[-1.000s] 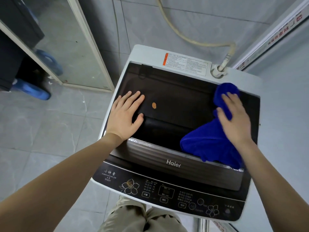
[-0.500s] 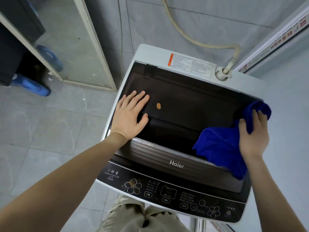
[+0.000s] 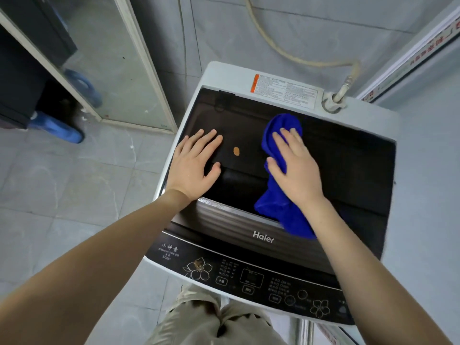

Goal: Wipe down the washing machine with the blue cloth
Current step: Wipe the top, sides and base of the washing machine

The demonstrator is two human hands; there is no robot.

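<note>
We stand before the washer (image 3: 368, 115), its panel (image 3: 249, 277) nearest us and the lid (image 3: 348, 170) behind it, our left hand (image 3: 191, 168) flat on the lid's left part, our right hand (image 3: 296, 170) on the cloth (image 3: 273, 207) mid-lid, a spot (image 3: 236, 151) between them, and the hose (image 3: 298, 58) entering at the back right corner.

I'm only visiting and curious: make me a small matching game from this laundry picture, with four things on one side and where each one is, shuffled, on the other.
Things:
1. blue cloth
2. left hand
3. hose
4. control panel

Places:
A. plugged in at the back right corner of the washing machine
B. flat on the dark lid, holding nothing
C. under the right hand
D. along the front edge, nearest the person

Pairs: 1-C, 2-B, 3-A, 4-D
</note>
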